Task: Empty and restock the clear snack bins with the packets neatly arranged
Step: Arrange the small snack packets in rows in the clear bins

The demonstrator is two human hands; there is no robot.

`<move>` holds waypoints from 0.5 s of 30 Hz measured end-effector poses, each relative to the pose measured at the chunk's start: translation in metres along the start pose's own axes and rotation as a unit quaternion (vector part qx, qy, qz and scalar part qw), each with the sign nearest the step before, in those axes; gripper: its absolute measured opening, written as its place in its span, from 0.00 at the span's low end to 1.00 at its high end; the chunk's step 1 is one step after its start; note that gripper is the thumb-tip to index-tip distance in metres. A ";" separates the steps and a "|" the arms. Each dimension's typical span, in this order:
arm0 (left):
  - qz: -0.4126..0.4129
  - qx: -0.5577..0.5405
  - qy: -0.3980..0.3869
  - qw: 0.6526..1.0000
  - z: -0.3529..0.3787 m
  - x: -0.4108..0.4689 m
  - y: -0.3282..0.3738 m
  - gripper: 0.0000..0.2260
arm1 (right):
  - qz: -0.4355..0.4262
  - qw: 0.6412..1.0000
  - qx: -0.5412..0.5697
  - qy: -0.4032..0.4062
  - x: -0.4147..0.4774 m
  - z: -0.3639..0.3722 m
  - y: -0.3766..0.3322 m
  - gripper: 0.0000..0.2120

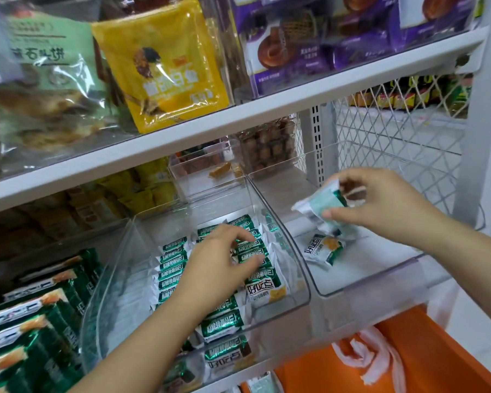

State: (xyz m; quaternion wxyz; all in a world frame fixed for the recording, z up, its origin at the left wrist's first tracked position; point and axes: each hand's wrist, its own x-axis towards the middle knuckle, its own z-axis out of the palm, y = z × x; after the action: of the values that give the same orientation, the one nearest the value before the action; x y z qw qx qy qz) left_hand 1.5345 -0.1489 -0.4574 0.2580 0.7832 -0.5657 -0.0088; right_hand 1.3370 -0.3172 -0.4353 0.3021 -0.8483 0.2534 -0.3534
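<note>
White shelf boards (247, 107) cross the view, with a mesh back panel (394, 129) at 2 o'clock. At 5 o'clock, below the lower shelf, sits an orange crate (425, 355) with a white bag (372, 361) draped in it.

The left hand (221, 262) reaches up from 7 o'clock into the middle bin (116, 268). Its fingers are bent with the tips down on the packets (173, 268); I cannot tell whether they pinch one. The right hand (386, 199) comes in from 4 o'clock and hovers over the right bin (380, 282), thumb and fingers pinching a small bundle (321, 208) of the same white-and-green packets.

The middle bin, clear and slope-fronted, holds packets standing on edge in two tidy rows, with a few lying flat at its 6 o'clock end. The right bin touches it side by side and holds one loose packet (323, 249) on its floor, just below the bundle. Behind them, toward 12 o'clock, a small bin (204, 180) holds an orange sweet (220, 170), and beside it stands a bin of brown sweets (267, 146). At 8 o'clock lie larger green packs (34, 316). The top shelf carries a yellow pack (159, 63) at 11 o'clock and purple packs (295, 52) at 1 o'clock.
</note>
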 end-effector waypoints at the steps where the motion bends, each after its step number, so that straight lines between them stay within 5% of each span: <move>1: -0.019 -0.071 0.043 0.996 -0.006 -0.001 0.008 0.04 | -0.041 0.999 0.015 0.024 -0.002 0.002 -0.011 0.15; 3: -0.082 -0.238 0.045 0.967 -0.019 -0.002 0.025 0.13 | -0.129 0.989 0.020 0.066 -0.008 0.012 -0.028 0.16; 6: -0.174 -0.453 -0.099 0.869 -0.032 -0.001 0.043 0.26 | -0.274 0.957 -0.044 0.089 -0.017 0.033 -0.038 0.14; 9: -0.193 -0.536 -0.121 0.812 -0.035 -0.003 0.046 0.16 | -0.353 0.931 -0.071 0.062 -0.020 0.044 -0.035 0.13; 12: -0.201 -0.548 -0.091 0.807 -0.033 -0.006 0.036 0.12 | -0.315 0.948 -0.022 0.029 -0.019 0.040 -0.028 0.14; 15: -0.196 -0.525 -0.059 0.826 -0.027 -0.006 0.025 0.12 | -0.144 0.989 -0.016 -0.003 -0.007 0.032 -0.011 0.14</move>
State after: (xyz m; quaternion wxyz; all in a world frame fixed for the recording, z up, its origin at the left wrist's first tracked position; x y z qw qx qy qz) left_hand 1.5186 -0.1384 -0.4260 0.5887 0.6223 -0.3243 -0.4013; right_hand 1.3590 -0.2949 -0.4488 0.2353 -0.8818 0.1334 -0.3864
